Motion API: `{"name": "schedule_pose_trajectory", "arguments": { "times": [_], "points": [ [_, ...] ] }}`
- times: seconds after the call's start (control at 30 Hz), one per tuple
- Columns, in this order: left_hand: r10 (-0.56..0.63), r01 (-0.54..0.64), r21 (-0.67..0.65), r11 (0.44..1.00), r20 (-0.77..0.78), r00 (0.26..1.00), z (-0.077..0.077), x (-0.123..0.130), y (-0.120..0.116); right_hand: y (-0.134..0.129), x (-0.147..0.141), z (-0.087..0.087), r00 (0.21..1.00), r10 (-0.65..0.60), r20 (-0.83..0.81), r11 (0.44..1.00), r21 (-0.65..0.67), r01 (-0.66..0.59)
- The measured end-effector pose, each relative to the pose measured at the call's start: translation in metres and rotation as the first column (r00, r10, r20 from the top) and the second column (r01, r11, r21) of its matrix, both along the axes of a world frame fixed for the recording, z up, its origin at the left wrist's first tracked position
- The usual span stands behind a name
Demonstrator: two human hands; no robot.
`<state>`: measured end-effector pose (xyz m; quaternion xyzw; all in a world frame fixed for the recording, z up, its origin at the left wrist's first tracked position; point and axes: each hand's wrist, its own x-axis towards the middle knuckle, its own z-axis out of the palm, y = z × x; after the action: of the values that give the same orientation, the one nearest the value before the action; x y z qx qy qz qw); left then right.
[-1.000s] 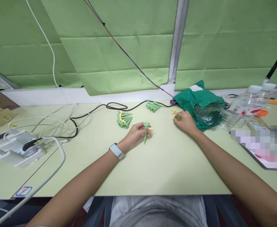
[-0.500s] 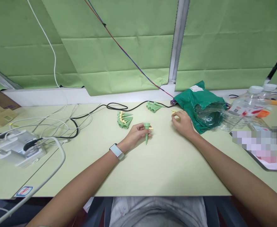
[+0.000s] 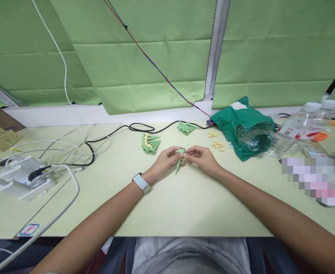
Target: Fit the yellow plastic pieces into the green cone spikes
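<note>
My left hand [image 3: 167,161] grips a green cone-shaped spike [image 3: 178,166], its tip pointing down. At the spike's right side, the fingertips of my right hand [image 3: 201,159] pinch a small yellow piece [image 3: 184,156], mostly hidden by the fingers. Behind my left hand lies a fanned group of green spikes with yellow pieces [image 3: 151,144]. Farther back are several green spikes [image 3: 186,128] with no yellow visible on them. Two small piles of loose yellow pieces, a rear one [image 3: 212,134] and a nearer one [image 3: 218,145], rest beyond my right hand.
A torn green bag [image 3: 233,120] stands at the back right, beside clear plastic bottles [image 3: 295,127] and a blurred-out flat object [image 3: 313,182]. Tangled cables and a white power strip [image 3: 27,179] occupy the left. A black cable [image 3: 141,130] runs along the back.
My right hand has moved left from the yellow piles to the spike in my left hand, uncovering the piles. The spike now tilts slightly.
</note>
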<state>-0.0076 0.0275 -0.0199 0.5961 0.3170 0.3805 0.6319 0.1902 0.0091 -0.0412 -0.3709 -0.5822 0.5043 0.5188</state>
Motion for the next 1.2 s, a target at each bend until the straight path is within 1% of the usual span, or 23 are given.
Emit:
{"name": "schedule_pose_trajectory", "arguments": {
  "times": [0.13,0.2,0.3,0.5,0.57,0.67,0.7,0.73,0.77,0.83,0.87,0.9,0.97,1.03,1.07,1.13,1.17,1.2],
  "points": [
    [0.066,-0.065,0.032,0.997,-0.043,0.997,-0.001,0.001,0.000,-0.005,-0.004,0.005,0.999,0.043,0.019,0.999,-0.028,-0.042],
    [0.087,-0.084,0.040,0.996,-0.064,0.994,-0.002,0.001,0.001,-0.008,-0.007,0.007,0.999,0.041,-0.023,0.997,-0.065,-0.043],
    [0.095,-0.093,0.038,0.995,-0.052,0.994,-0.001,0.002,0.001,-0.007,-0.008,0.008,0.995,0.035,-0.095,0.991,-0.125,-0.047],
    [0.132,-0.125,0.107,0.986,-0.066,0.989,0.004,0.003,-0.004,-0.004,-0.003,0.011,0.990,0.055,-0.129,0.965,-0.248,-0.086],
    [0.107,-0.106,0.041,0.994,-0.023,0.994,0.005,0.003,-0.005,-0.005,-0.002,0.014,0.991,0.062,-0.119,0.968,-0.235,-0.089],
    [0.008,0.001,-0.122,0.993,0.076,0.997,0.006,0.004,-0.006,-0.007,-0.003,0.018,0.997,0.041,-0.059,0.993,-0.110,-0.048],
    [0.003,0.011,-0.142,0.990,0.096,0.995,0.006,0.005,-0.007,-0.007,-0.004,0.018,0.998,0.028,-0.048,0.996,-0.087,-0.033],
    [0.020,-0.006,-0.135,0.991,0.104,0.994,0.005,0.006,-0.008,-0.007,-0.004,0.019,0.998,0.020,-0.052,0.995,-0.094,-0.024],
    [0.055,-0.044,-0.110,0.993,0.101,0.993,0.005,0.006,-0.008,-0.007,-0.005,0.018,0.998,0.017,-0.067,0.991,-0.128,-0.025],
    [0.107,-0.101,-0.068,0.993,0.086,0.991,0.004,0.008,-0.009,-0.006,-0.005,0.018,0.994,0.028,-0.107,0.972,-0.231,-0.052],
    [0.099,-0.093,-0.076,0.993,0.085,0.991,0.004,0.007,-0.009,-0.005,-0.004,0.017,0.992,0.034,-0.118,0.962,-0.264,-0.064],
    [0.077,-0.067,-0.107,0.992,0.097,0.992,0.005,0.006,-0.008,-0.004,-0.002,0.017,0.993,0.033,-0.111,0.961,-0.269,-0.062],
    [0.052,-0.023,-0.192,0.981,0.147,0.988,0.007,0.002,-0.005,0.000,0.005,0.018,0.999,-0.016,-0.048,0.980,-0.197,0.007],
    [0.100,-0.062,-0.220,0.974,0.169,0.980,0.009,-0.004,-0.001,0.006,0.018,0.019,0.990,-0.133,0.033,0.987,-0.080,0.136],
    [0.120,-0.088,-0.204,0.975,0.150,0.981,0.010,-0.007,0.002,0.010,0.026,0.021,0.976,-0.202,0.076,0.979,-0.023,0.204],
    [0.142,-0.120,-0.177,0.977,0.119,0.983,0.010,-0.011,0.005,0.022,0.044,0.024,0.927,-0.329,0.178,0.944,0.075,0.321],
    [0.144,-0.125,-0.169,0.978,0.107,0.984,0.010,-0.012,0.007,0.029,0.054,0.025,0.883,-0.397,0.249,0.918,0.132,0.375],
    [0.144,-0.127,-0.162,0.979,0.099,0.985,0.008,-0.011,0.007,0.037,0.063,0.027,0.823,-0.469,0.322,0.883,0.186,0.430]
  ]
}}
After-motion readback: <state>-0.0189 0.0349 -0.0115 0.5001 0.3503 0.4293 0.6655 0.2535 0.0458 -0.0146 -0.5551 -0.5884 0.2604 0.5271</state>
